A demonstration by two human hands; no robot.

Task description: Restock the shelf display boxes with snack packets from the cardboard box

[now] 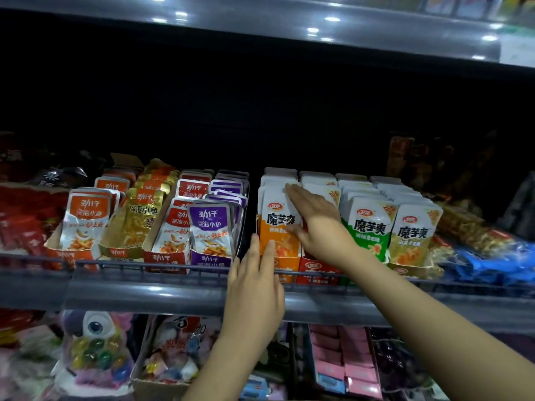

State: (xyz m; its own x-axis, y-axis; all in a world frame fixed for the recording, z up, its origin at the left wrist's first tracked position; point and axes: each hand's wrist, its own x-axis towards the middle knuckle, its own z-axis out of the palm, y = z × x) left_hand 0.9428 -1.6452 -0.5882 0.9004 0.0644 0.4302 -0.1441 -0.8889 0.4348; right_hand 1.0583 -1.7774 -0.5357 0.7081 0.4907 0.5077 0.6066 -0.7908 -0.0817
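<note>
1. Up close from the head view, both hands are at the middle shelf. The right hand [314, 219] lies flat with fingers straight, pressing on the row of orange-fronted snack packets [276, 224] standing in their orange display box [285, 263].
2. The left hand [254, 273] is also wide, fingers straight, touching the left side of that box just above the wire shelf rail [162, 269]. Neither hand holds a packet.
3. To the right stand the green packets [367, 227] and the olive packets [412, 235], each row upright in its own box. To the left are the purple fish-snack packets [210, 227] and more rows in red and gold.
4. The cardboard box that supplies the stock is not in view.
5. I judge these packets light, thin and soft, with glossy film that would slip between fingers. They look likely to bend or fan out if pushed from one corner.
6. A flat palm across the tops, or a pinch on the sealed upper edge, seems the safest hold, taking several together as a stack.
</note>
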